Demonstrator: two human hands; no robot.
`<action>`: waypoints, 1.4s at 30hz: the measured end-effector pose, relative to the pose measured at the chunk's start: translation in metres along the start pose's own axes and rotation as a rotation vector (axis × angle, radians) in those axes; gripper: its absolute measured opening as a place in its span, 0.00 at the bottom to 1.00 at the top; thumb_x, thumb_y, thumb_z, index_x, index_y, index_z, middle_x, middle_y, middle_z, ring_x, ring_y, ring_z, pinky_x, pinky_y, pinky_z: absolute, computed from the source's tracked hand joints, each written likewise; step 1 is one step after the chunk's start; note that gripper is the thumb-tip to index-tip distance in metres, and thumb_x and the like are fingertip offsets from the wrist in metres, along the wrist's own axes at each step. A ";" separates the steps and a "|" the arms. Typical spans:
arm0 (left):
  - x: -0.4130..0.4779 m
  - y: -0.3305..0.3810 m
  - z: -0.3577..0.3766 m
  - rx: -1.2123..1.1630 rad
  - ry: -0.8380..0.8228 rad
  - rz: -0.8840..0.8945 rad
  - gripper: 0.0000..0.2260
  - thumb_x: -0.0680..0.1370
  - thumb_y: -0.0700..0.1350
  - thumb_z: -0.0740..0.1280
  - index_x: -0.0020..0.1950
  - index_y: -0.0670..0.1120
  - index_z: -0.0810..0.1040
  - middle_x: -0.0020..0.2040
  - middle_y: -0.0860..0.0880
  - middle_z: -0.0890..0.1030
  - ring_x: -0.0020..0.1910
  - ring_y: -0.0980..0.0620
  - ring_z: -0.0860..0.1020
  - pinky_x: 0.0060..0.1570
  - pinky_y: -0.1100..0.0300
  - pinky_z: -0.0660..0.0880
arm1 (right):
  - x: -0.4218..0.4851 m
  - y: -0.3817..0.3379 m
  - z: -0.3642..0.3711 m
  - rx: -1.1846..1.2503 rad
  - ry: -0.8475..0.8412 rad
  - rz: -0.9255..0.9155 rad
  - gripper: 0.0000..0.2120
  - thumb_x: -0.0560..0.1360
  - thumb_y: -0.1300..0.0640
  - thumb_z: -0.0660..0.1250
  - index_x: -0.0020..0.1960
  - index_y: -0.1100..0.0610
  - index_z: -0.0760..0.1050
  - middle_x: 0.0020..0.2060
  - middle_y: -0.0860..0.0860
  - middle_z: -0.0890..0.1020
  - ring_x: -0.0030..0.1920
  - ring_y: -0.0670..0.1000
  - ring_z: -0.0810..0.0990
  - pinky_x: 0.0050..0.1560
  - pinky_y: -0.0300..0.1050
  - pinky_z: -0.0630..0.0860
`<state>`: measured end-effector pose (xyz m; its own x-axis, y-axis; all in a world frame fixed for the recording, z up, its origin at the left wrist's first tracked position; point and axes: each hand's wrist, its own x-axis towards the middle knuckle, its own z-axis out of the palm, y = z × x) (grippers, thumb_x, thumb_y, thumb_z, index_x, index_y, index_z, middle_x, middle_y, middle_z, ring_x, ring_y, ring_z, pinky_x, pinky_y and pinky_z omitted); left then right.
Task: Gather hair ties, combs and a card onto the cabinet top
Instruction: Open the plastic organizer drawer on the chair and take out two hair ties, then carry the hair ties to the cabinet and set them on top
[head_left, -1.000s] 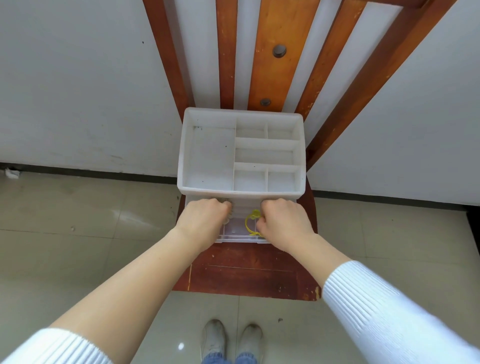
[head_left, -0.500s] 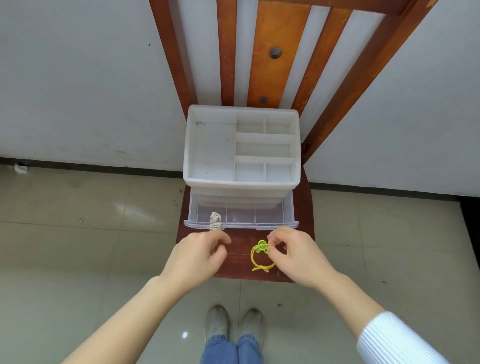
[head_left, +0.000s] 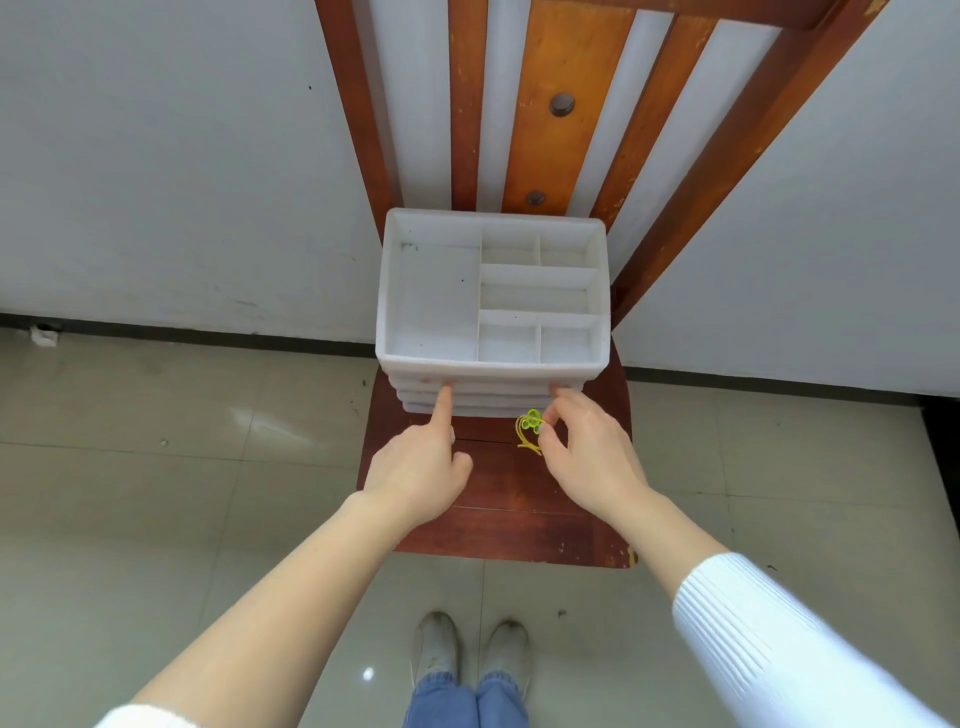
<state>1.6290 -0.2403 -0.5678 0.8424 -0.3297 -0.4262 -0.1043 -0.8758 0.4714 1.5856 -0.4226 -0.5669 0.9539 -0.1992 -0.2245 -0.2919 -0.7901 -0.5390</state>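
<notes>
A small white plastic drawer cabinet (head_left: 488, 370) stands on a wooden chair seat (head_left: 509, 525), its drawers pushed in. Its top is an open tray with several compartments, all bare. My left hand (head_left: 421, 467) has its fingers curled and only the forefinger out, with the tip touching the left of the drawer fronts. My right hand (head_left: 587, 452) pinches a yellow-green hair tie (head_left: 527, 423) with a flower charm just in front of the cabinet, while one finger touches the right of the drawer fronts. No combs or card are in view.
The chair's slatted back (head_left: 550, 119) rises against a white wall behind the cabinet. Beige floor tiles (head_left: 156, 467) lie around it. My shoes (head_left: 472, 649) stand just before the chair's front edge.
The clear drawer that stood pulled out is now shut. Both hands moved forward to the drawer fronts. The pale hair tie seen at the drawer's edge is out of sight.
</notes>
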 end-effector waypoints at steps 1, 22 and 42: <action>0.005 0.001 -0.002 -0.002 0.006 -0.001 0.33 0.74 0.47 0.58 0.75 0.53 0.46 0.39 0.50 0.76 0.38 0.44 0.73 0.36 0.56 0.69 | 0.004 -0.001 -0.002 -0.010 0.007 -0.003 0.04 0.76 0.58 0.61 0.43 0.56 0.72 0.54 0.54 0.80 0.55 0.57 0.77 0.50 0.50 0.75; -0.245 0.015 -0.073 -0.253 0.503 -0.414 0.07 0.76 0.50 0.62 0.49 0.48 0.76 0.43 0.47 0.82 0.45 0.43 0.77 0.38 0.55 0.71 | -0.148 -0.124 -0.078 0.099 -0.256 -0.293 0.06 0.72 0.54 0.64 0.41 0.54 0.77 0.41 0.49 0.82 0.44 0.51 0.78 0.45 0.49 0.76; -0.904 -0.008 0.087 -0.632 1.419 -1.163 0.07 0.72 0.46 0.70 0.36 0.45 0.77 0.32 0.49 0.76 0.34 0.49 0.72 0.33 0.59 0.64 | -0.700 -0.328 0.021 -0.041 -0.818 -1.380 0.06 0.70 0.59 0.63 0.39 0.58 0.78 0.36 0.56 0.83 0.38 0.58 0.80 0.39 0.47 0.77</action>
<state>0.8223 0.0341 -0.2534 0.1289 0.9917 -0.0027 0.6354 -0.0805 0.7680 1.0122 -0.0123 -0.2499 0.1778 0.9836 0.0310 0.7342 -0.1116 -0.6697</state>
